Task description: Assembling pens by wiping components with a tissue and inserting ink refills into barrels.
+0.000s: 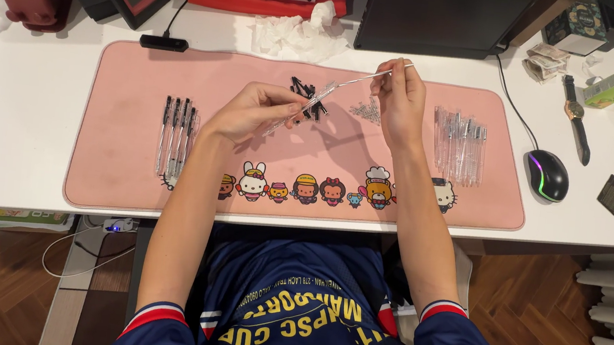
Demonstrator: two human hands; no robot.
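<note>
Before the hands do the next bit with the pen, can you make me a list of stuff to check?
1. Left hand grips the clear pen barrel: ok.
2. Right hand pinches the thin refill: ok.
3. Refill tip lined up with the barrel's opening: cannot tell, too small.
4. Pile of black parts close by on the pink mat: ok.
5. Little springs within reach: ok.
6. Finished pens kept apart from the empty barrels: ok.
</note>
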